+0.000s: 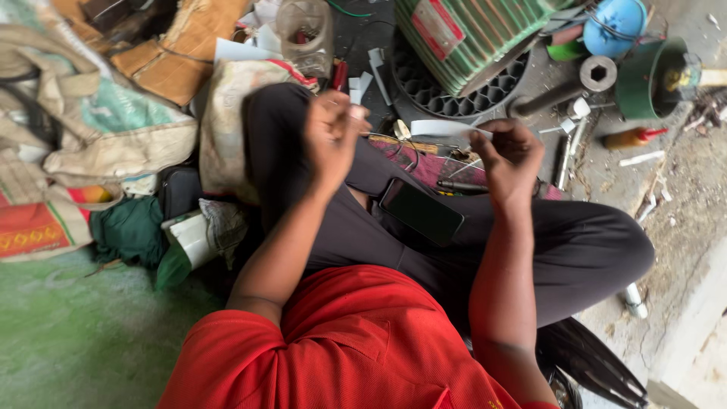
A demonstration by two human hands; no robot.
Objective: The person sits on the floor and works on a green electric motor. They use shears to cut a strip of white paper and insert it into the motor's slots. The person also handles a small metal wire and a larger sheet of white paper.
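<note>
partly blurred – left hand (pixel 331 136) contents unclear; right hand (pixel 509 155) pinches white strip (pixel 447 129).

Dusty grey concrete floor (pixel 681 197), littered. Ribbed green cylindrical motor casing (pixel 462 38) just beyond the right hand's pinch, small orange bottle (pixel 632 137) to its right. Crumpled woven sacks (pixel 98 129) well left of the left hand's grip.

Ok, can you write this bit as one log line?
left hand: raised, fisted | right hand: pinching white paper strip | black flat phone: on lap
</note>
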